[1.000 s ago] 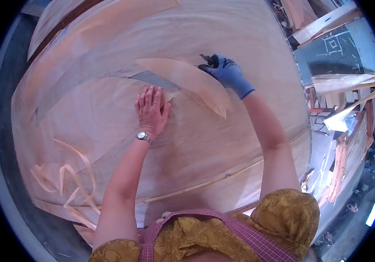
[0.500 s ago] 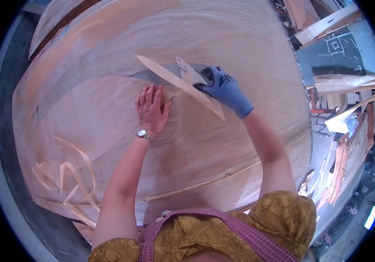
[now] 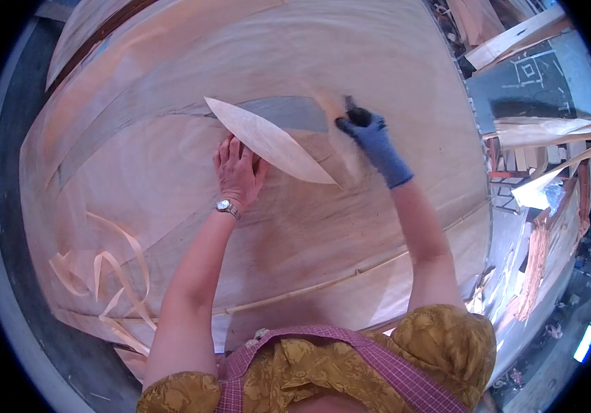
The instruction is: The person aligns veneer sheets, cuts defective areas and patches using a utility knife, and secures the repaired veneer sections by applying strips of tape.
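Note:
My left hand, bare and wearing a wristwatch, lies flat with its fingers stretched on a broad sheet of wood veneer. A pointed, leaf-shaped veneer piece is just beyond it, overlapping the fingertip area. Behind this piece a grey opening shows in the sheet, with a curved edge running left. My right hand, in a blue glove with dark fingers, is raised to the right of the opening. Its fingers are bent closed; a dark bit sticks up from them. A motion-smeared pale veneer piece is beside the thumb.
Curled thin veneer strips lie at the lower left. A thin, pale rod-like strip crosses the sheet near my body. To the right stand a dark green surface with chalk-like marks and stacked veneer scraps.
The leaf-shaped piece has come out of my right hand and turned over toward my left hand. My right hand has moved slightly right. The left hand stays almost still.

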Demonstrator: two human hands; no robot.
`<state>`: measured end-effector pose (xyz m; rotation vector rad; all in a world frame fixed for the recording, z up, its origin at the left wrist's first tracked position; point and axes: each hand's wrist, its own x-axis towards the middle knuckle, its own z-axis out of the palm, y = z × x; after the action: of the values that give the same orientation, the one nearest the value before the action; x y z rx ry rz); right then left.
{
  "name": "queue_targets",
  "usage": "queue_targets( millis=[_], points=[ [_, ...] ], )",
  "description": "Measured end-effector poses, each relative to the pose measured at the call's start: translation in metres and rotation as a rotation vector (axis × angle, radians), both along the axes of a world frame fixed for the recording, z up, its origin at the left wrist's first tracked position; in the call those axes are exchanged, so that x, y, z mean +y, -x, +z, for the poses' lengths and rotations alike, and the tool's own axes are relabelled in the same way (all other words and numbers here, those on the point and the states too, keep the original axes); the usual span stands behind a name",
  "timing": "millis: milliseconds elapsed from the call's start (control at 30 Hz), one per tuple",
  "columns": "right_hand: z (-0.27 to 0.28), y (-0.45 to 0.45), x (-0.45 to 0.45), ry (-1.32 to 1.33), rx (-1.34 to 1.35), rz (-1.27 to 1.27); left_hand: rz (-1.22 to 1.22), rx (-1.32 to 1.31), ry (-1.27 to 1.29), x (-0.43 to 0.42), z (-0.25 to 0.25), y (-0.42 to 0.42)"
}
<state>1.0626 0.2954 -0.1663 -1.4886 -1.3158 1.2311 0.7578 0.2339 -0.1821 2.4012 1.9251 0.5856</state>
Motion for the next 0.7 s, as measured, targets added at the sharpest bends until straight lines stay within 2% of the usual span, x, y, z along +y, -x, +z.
queue_targets(
  millis=[33, 67, 100, 133, 167, 233, 333, 367, 433, 467, 500, 533, 633, 667, 700],
  points=[
    [0.002, -0.018, 0.003, 0.004, 0.109, -0.015, 0.002, -0.002, 0.003, 0.000, 0.000, 0.000],
    [0.043, -0.036, -0.001, 0.184, -0.041, -0.049, 0.003, -0.005, 0.006, 0.000, -0.001, 0.000],
    [0.032, -0.076, 0.007, 0.099, -0.032, 0.018, 0.005, -0.009, 0.009, 0.000, -0.001, 0.000],
    [0.039, -0.106, 0.008, 0.009, 0.101, -0.084, 0.004, -0.014, 0.014, 0.001, 0.001, 0.000],
    [0.019, -0.170, 0.020, -0.039, -0.119, -0.126, 0.007, -0.021, 0.023, 0.000, 0.005, -0.001],
    [0.057, -0.197, 0.009, -0.181, -1.807, -0.422, 0.005, -0.020, 0.043, -0.003, 0.005, -0.002],
    [0.080, -0.129, -0.014, -0.575, -0.914, -0.335, 0.005, 0.006, 0.029, -0.004, 0.002, 0.001],
    [0.076, -0.090, -0.029, -0.547, -0.696, -0.163, -0.001, 0.007, 0.010, -0.006, 0.004, 0.000],
    [0.089, -0.005, -0.072, -0.180, -0.434, 0.140, -0.015, 0.009, -0.045, 0.003, 0.005, -0.001],
    [0.081, 0.022, -0.087, -0.109, -0.335, 0.253, -0.019, 0.011, -0.057, 0.004, 0.002, -0.001],
    [0.068, 0.039, -0.097, -0.316, -0.656, 0.339, -0.025, 0.015, -0.063, 0.001, 0.000, 0.001],
    [0.058, 0.051, -0.104, -0.415, -0.774, 0.357, -0.019, 0.026, -0.048, 0.000, 0.001, 0.003],
    [0.035, 0.057, -0.098, -0.397, -0.980, 0.490, -0.001, 0.013, -0.003, 0.000, 0.002, -0.001],
    [0.035, 0.051, -0.093, -0.385, -0.937, 0.443, 0.008, -0.007, 0.019, 0.001, 0.002, -0.002],
    [0.039, 0.049, -0.083, -0.325, -0.730, 0.355, 0.020, -0.027, 0.045, 0.001, 0.003, -0.001]
  ],
)
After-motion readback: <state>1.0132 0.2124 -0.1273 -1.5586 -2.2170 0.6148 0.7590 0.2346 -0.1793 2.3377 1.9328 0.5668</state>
